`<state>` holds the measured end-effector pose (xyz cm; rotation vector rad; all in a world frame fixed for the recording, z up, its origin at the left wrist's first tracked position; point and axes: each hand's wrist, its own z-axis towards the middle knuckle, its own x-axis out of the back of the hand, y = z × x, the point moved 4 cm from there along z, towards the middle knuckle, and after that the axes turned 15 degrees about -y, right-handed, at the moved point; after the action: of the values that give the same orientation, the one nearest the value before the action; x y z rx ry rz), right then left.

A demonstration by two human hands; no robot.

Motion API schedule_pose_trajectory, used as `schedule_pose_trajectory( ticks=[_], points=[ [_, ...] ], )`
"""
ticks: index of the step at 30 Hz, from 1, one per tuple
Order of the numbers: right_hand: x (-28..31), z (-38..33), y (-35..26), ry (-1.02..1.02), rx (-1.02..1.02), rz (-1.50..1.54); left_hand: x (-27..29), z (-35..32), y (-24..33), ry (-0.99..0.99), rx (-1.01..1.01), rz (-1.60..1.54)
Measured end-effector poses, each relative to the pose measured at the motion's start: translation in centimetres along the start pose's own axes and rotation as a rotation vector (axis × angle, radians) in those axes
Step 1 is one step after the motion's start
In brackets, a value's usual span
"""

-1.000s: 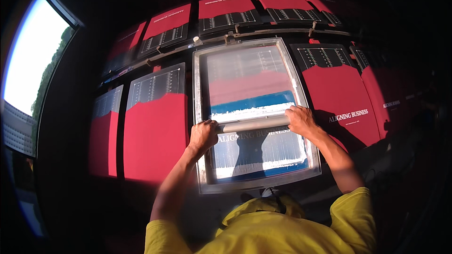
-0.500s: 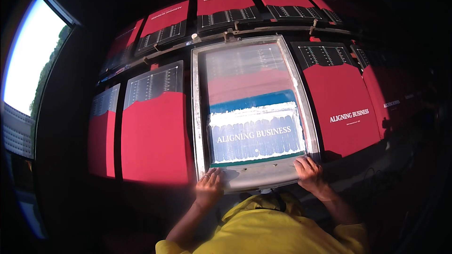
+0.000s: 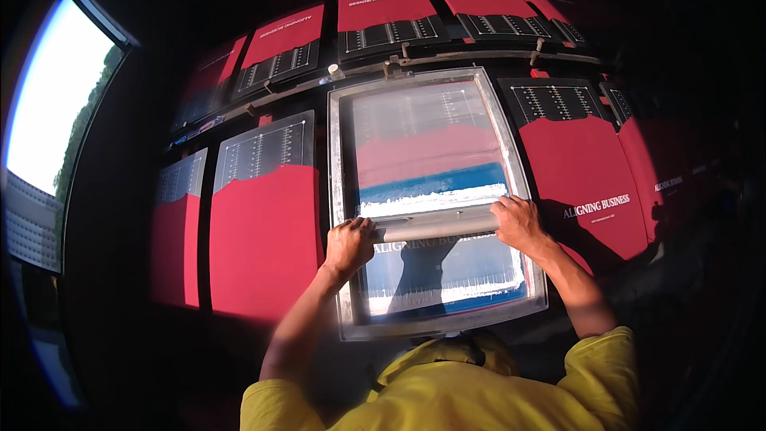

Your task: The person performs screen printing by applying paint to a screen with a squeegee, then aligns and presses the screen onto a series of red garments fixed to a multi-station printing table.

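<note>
A metal-framed printing screen lies flat on a table over a red sheet. Its mesh shows red, a blue band and a ridge of white ink. A long pale squeegee bar lies across the middle of the screen. My left hand grips its left end by the frame's left rail. My right hand grips its right end near the right rail. Below the bar the mesh is blue with faint white lettering.
Red and black printed sheets lie in rows around the screen, left, right and behind. A metal bar with clamps runs along the screen's far edge. A bright window is at the left. My yellow shirt fills the bottom.
Half a second ago the bar and both hands were at the screen's near edge; now they are at mid-screen, farther from me, with white ink ahead of the bar.
</note>
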<state>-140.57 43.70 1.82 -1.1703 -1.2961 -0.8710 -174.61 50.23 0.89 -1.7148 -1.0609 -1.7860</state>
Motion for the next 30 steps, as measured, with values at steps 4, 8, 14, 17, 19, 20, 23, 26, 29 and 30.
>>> schedule_pose_trajectory(
  ticks=[4,8,14,17,19,20,23,26,29,30],
  points=[
    [1.3,0.5,0.0,-0.009,0.026,0.031,1.4,1.3,-0.9,-0.116,-0.015,0.004],
    [2.1,-3.2,-2.1,0.078,0.042,0.006,1.9,-3.1,1.1,0.022,0.015,0.018],
    [-1.3,-13.7,-6.6,0.182,0.021,0.077,-2.3,-13.4,6.0,0.132,-0.002,0.064],
    [-4.5,-16.6,-7.5,0.227,0.058,-0.036,-5.2,-16.0,7.1,0.138,-0.034,0.059],
    [-5.8,-17.4,-8.1,0.187,0.065,-0.069,-5.6,-16.9,7.9,-0.002,0.029,-0.017],
    [-5.9,-18.0,-8.3,0.183,0.067,-0.065,-6.1,-17.2,8.1,0.026,0.004,0.004],
    [-6.9,-18.9,-9.2,0.103,0.052,-0.057,-7.5,-18.5,8.2,0.065,-0.057,0.013],
    [-6.8,-19.5,-10.0,0.108,-0.001,-0.014,-8.9,-18.7,8.0,0.074,-0.055,0.137],
    [-6.5,-19.7,-10.3,0.154,0.000,0.059,-9.5,-18.9,7.3,0.061,-0.062,0.026],
    [-6.4,-19.9,-10.1,0.171,0.023,0.074,-7.6,-18.9,8.3,0.006,-0.124,-0.026]
  ],
)
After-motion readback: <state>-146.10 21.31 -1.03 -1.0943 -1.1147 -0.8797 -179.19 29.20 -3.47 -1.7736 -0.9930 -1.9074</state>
